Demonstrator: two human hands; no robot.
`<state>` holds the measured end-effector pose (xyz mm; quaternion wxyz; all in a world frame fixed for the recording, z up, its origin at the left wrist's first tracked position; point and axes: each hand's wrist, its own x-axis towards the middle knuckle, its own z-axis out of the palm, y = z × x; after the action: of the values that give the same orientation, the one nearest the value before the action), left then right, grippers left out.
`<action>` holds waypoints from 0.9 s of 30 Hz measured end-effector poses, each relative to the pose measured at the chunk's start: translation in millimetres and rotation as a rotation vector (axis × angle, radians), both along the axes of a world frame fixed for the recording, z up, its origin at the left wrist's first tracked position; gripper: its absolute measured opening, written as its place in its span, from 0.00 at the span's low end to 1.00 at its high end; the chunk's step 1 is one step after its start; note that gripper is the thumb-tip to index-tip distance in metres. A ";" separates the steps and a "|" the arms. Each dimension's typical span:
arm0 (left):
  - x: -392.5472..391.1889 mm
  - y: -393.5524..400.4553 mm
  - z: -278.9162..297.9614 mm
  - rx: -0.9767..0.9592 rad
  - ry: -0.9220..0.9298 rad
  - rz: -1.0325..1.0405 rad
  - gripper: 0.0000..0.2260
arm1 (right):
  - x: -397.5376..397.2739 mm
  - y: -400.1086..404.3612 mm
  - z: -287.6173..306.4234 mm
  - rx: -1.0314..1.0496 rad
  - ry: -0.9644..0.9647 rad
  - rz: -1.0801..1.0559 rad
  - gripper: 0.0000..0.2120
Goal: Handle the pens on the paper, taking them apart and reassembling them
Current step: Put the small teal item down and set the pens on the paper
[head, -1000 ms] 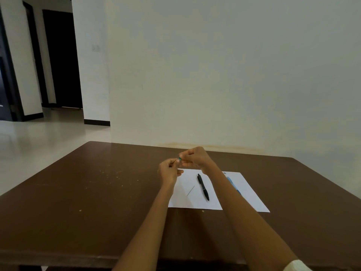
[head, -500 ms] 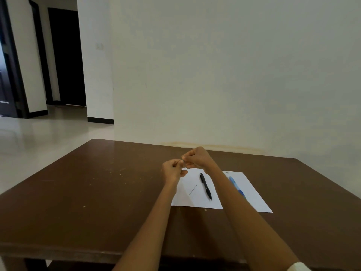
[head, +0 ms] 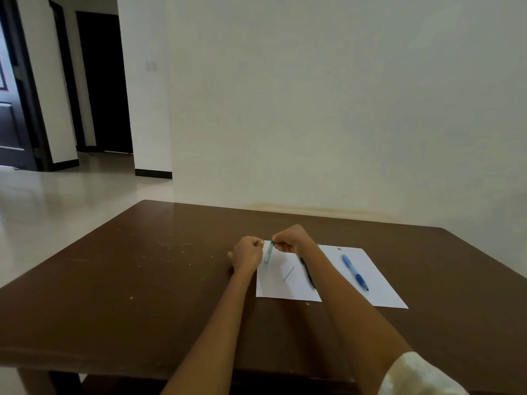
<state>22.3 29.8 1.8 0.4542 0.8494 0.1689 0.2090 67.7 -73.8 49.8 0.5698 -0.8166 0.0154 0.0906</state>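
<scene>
My right hand (head: 293, 240) pinches the top end of a translucent green pen barrel (head: 268, 253), which hangs tilted over the left edge of the white paper (head: 382, 292). My left hand (head: 247, 253) is a closed fist just left of the barrel, thumb against forefinger; nothing shows in it. On the paper lie a thin refill (head: 288, 273), a black pen (head: 309, 276) partly hidden by my right forearm, and a blue pen (head: 355, 272) further right.
The paper lies right of centre on a brown wooden table (head: 148, 280) dotted with pale crumbs. A tiny dark bit (head: 339, 248) sits at the paper's far edge. A white wall stands behind the table, with a hallway and dark doors at the left.
My hands, joined on the green piece before, have drawn slightly apart. The green barrel now hangs in plain sight from my right hand. The camera view shifted a little.
</scene>
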 end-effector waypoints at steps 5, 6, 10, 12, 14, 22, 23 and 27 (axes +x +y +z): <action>-2.2 8.3 -10.1 0.228 0.086 -0.043 0.11 | 3.8 17.4 -13.0 -0.196 -0.012 -0.011 0.06; -1.8 10.0 -10.9 0.260 0.092 -0.056 0.11 | 5.4 18.7 -15.4 -0.237 -0.026 -0.012 0.10; -1.9 12.4 -11.7 0.361 0.132 -0.111 0.11 | 5.9 19.6 -18.5 -0.318 -0.032 -0.011 0.10; -1.6 12.6 -13.4 0.394 0.153 -0.128 0.11 | 6.8 19.7 -19.1 -0.328 -0.042 -0.007 0.08; -0.6 12.2 -13.5 0.398 0.153 -0.134 0.12 | 7.3 20.1 -19.7 -0.318 -0.053 -0.007 0.05; -8.8 14.0 -0.9 0.470 -0.025 -0.227 0.13 | -27.9 -22.3 -7.8 -0.499 -0.269 0.006 0.10; -10.6 13.3 1.7 0.513 -0.019 -0.274 0.13 | -35.4 -31.9 -7.2 -0.558 -0.301 0.027 0.11; -13.9 9.1 -0.1 0.633 0.127 -0.436 0.18 | -60.8 -49.7 -10.3 -0.787 -0.368 0.145 0.15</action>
<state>8.4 38.9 1.8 0.1920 0.9748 -0.0606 0.0963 6.9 -123.5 39.5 0.2010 -0.9729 -0.1103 -0.0291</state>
